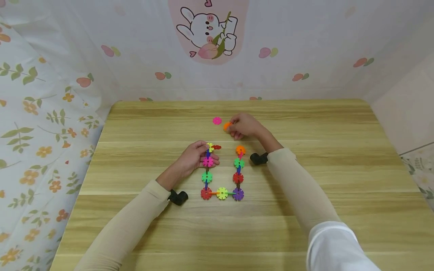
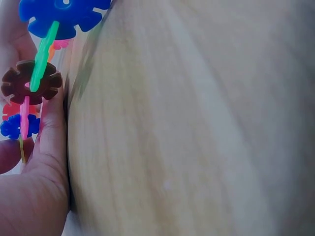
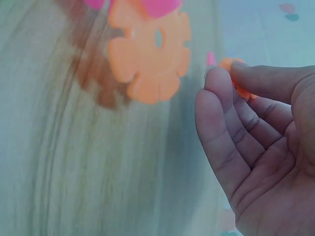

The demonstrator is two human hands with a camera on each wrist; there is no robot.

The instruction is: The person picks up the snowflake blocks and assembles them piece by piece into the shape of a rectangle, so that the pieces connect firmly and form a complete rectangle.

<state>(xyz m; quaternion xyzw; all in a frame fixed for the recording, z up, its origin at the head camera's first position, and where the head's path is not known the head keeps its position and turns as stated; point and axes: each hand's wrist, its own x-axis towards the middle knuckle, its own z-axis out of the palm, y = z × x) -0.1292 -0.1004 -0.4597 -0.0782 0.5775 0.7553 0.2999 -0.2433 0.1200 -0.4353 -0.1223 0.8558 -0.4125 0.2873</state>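
A U-shaped chain of colourful slotted snowflake discs lies on the table, with a purple disc (image 1: 238,194) at its near right corner. My left hand (image 1: 190,160) pinches the yellow disc (image 1: 210,147) at the far end of the left column, its other fingers passing under the chain. A red disc (image 1: 217,147) juts rightward from that yellow one. Beyond the chain, my right hand (image 1: 246,126) pinches a separate orange disc (image 1: 226,127) between thumb and finger. Another orange disc (image 3: 147,61), topping the right column, looms large in the right wrist view.
A loose pink disc (image 1: 217,121) lies flat left of my right hand. The wooden table (image 1: 339,169) reaches a patterned cloth (image 1: 129,67) at the back. Black wrist devices (image 1: 178,197) sit at both cuffs.
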